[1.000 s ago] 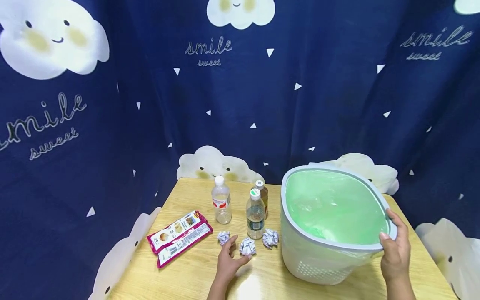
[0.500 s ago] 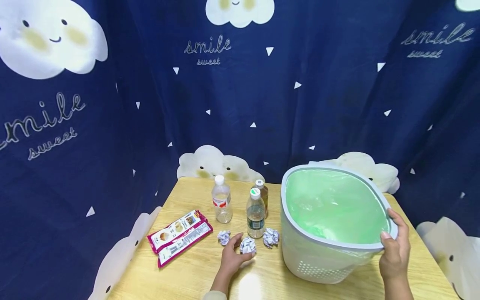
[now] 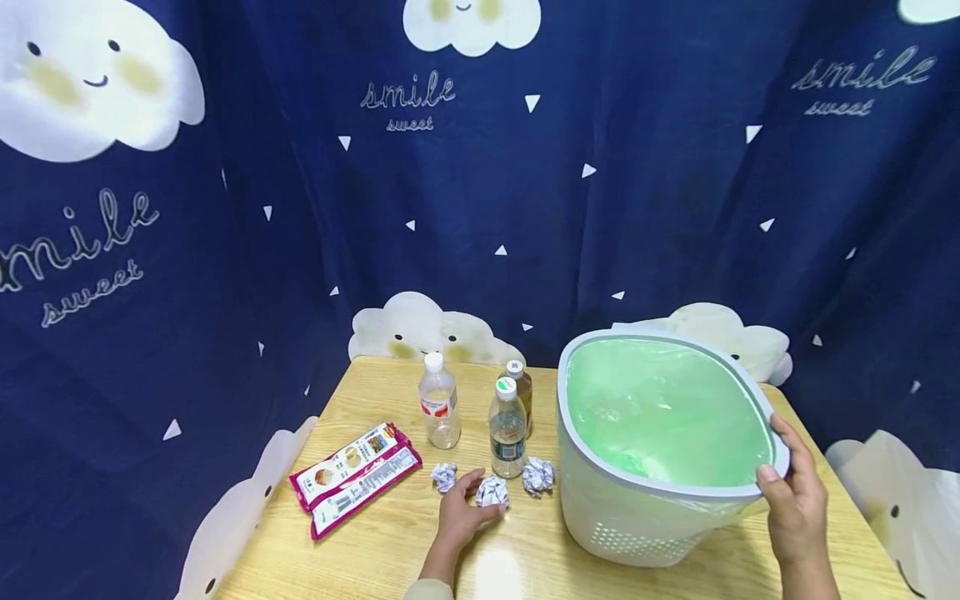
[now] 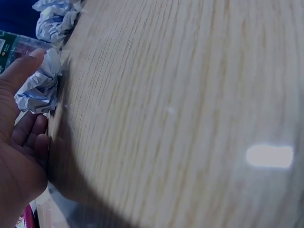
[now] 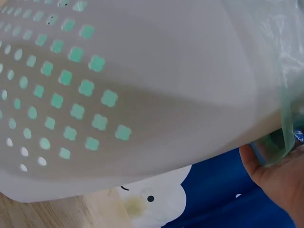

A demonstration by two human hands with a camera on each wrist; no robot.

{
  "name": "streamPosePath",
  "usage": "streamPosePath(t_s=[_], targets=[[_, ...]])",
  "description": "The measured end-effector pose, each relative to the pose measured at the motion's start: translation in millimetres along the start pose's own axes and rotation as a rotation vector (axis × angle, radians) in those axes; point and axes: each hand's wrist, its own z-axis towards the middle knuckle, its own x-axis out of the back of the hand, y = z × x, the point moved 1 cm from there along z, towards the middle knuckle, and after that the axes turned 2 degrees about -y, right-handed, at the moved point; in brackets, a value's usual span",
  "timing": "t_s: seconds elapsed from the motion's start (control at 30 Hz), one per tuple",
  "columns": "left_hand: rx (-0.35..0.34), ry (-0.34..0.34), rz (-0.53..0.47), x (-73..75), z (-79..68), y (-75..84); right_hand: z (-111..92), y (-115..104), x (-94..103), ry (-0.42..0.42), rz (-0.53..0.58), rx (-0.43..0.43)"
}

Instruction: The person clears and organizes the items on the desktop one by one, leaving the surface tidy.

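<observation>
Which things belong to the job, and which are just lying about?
Probably the job: middle paper ball, left hand around it; lined bin, right hand gripping it.

Seemingly idle: left paper ball, right paper ball, left bottle, front bottle, rear bottle, pink-edged packaging.

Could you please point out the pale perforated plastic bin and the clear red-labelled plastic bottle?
Pale perforated plastic bin (image 3: 617,502): head view, outer wall.
Clear red-labelled plastic bottle (image 3: 438,407): head view, label.

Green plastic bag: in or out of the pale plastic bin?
In: the green plastic bag spreads inside the pale plastic bin, and green shows through the wall holes in the right wrist view.
</observation>
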Motion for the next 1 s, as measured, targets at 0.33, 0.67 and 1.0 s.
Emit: streamPosePath(t_s=[0.33,0.67,1.0], targets=[[-0.013,0.021,0.056,-0.9,-0.4,-1.5,-1.7,-6.6,-5.6,0.050,-0.093,-0.049],[0.081,0.111,-0.079,-3.0,-9.1,3.2,-0.2,0.1,-3.8,0.044,-0.030,0.001],[0.060,0.162,-0.146,7.6,-15.2,18.7,0.9,-8.7,-7.6,0.089,-0.081,-0.099]])
